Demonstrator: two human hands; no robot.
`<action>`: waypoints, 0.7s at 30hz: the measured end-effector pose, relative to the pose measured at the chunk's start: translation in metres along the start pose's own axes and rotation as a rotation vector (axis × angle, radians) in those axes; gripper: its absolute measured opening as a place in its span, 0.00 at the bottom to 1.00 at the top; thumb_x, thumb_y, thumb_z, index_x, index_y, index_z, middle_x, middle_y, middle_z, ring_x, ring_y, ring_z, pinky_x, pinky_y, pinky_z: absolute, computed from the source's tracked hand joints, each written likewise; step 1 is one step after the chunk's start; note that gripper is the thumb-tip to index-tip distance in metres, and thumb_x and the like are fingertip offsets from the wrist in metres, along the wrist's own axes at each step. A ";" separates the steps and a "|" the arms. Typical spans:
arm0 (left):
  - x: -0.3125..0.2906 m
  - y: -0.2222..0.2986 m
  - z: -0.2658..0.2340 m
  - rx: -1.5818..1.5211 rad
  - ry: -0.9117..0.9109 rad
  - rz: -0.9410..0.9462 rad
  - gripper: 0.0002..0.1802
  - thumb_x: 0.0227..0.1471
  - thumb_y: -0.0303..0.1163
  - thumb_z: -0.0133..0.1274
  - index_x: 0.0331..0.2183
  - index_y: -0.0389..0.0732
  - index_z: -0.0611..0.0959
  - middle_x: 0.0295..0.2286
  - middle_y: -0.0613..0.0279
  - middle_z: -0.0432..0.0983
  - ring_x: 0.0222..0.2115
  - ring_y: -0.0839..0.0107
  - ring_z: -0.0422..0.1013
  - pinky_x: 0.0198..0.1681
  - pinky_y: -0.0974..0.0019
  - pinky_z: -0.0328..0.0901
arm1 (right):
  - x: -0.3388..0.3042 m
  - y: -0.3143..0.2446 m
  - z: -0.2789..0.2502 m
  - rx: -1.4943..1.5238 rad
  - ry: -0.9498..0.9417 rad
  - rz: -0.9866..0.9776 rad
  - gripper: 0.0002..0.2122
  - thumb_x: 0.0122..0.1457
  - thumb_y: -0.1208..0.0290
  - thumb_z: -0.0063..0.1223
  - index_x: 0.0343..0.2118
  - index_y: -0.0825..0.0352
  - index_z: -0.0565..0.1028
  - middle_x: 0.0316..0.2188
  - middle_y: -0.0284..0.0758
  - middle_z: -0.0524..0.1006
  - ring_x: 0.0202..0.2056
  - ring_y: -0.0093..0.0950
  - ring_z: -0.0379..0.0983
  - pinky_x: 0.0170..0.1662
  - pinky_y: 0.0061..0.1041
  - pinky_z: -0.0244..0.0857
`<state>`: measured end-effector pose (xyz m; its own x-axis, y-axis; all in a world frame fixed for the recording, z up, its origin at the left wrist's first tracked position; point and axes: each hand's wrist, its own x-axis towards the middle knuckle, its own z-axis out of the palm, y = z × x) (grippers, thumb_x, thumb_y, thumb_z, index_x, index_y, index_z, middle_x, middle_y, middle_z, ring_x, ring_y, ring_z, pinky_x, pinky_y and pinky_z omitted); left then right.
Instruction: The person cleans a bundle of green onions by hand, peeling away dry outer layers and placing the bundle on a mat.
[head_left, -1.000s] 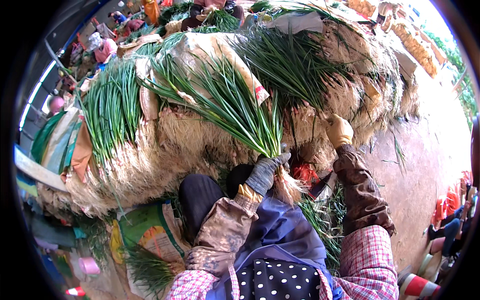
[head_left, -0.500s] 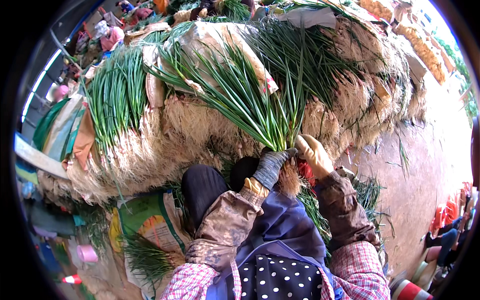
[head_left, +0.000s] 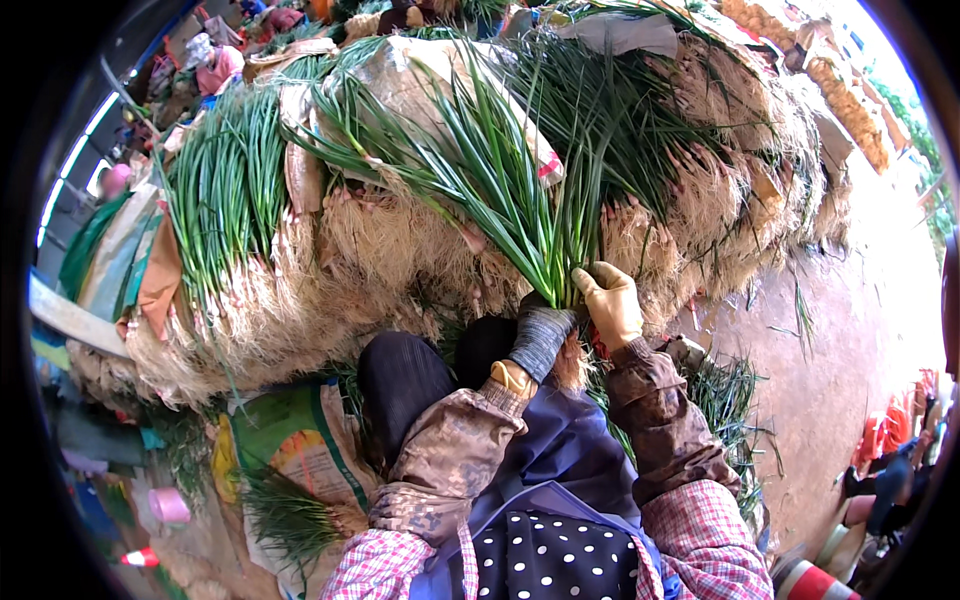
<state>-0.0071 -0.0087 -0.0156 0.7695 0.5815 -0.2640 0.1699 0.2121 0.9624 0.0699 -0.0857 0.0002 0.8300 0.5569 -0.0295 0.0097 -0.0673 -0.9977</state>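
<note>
A bunch of spring onions (head_left: pixel 545 235) stands upright over my lap, its green leaves fanning up and to the left. My left hand (head_left: pixel 543 335), in a grey knit glove, is wrapped round the bunch low down, above the pale roots (head_left: pixel 571 365). At the right side of the bunch, just above that grip, my right hand (head_left: pixel 612 303) in a cream glove pinches at the leaves with thumb and forefinger. What exactly lies between those fingertips is partly hidden.
A long heap of spring onions (head_left: pixel 225 190) with shaggy roots (head_left: pixel 390 240) lies ahead, partly under a pale sack (head_left: pixel 415 75). A small bunch (head_left: pixel 290 510) rests on a printed sack (head_left: pixel 290 425) at left. Loose green leaves (head_left: pixel 722 405) lie on the brown floor (head_left: pixel 820 350) at right.
My right hand has moved slightly up and left, from beside the left hand's grip to the leaves above it. The left hand keeps its hold on the bunch.
</note>
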 end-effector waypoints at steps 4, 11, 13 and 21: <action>0.006 -0.004 0.002 0.045 0.044 0.077 0.18 0.34 0.26 0.62 0.31 0.34 0.76 0.26 0.61 0.75 0.24 0.74 0.70 0.26 0.71 0.66 | 0.000 0.017 -0.001 0.292 0.104 0.276 0.05 0.54 0.74 0.48 0.29 0.70 0.74 0.23 0.32 0.75 0.17 0.18 0.68 0.19 0.17 0.65; -0.002 -0.008 0.006 -0.397 0.023 0.136 0.09 0.40 0.25 0.58 0.28 0.40 0.76 0.24 0.68 0.71 0.20 0.80 0.65 0.22 0.76 0.63 | -0.021 0.088 -0.065 -0.981 -0.682 -0.027 0.11 0.40 0.69 0.53 0.27 0.69 0.73 0.24 0.44 0.74 0.30 0.42 0.71 0.35 0.33 0.65; 0.029 -0.042 -0.007 -0.565 -0.150 0.215 0.16 0.43 0.30 0.57 0.37 0.41 0.74 0.23 0.67 0.73 0.21 0.76 0.69 0.19 0.76 0.65 | -0.023 0.046 -0.054 -0.932 -0.253 -0.151 0.09 0.47 0.71 0.50 0.32 0.66 0.75 0.24 0.43 0.75 0.28 0.36 0.73 0.35 0.30 0.67; -0.003 -0.006 -0.006 -0.556 -0.161 -0.098 0.22 0.42 0.27 0.57 0.43 0.40 0.72 0.31 0.59 0.74 0.22 0.75 0.71 0.19 0.75 0.66 | 0.071 -0.022 -0.113 -1.289 0.234 0.013 0.18 0.42 0.59 0.59 0.35 0.64 0.72 0.25 0.38 0.75 0.28 0.36 0.71 0.32 0.31 0.65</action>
<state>-0.0138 -0.0072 -0.0206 0.8580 0.4208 -0.2945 -0.0704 0.6643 0.7441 0.1912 -0.1382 0.0271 0.9095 0.4029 0.1023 0.4157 -0.8828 -0.2186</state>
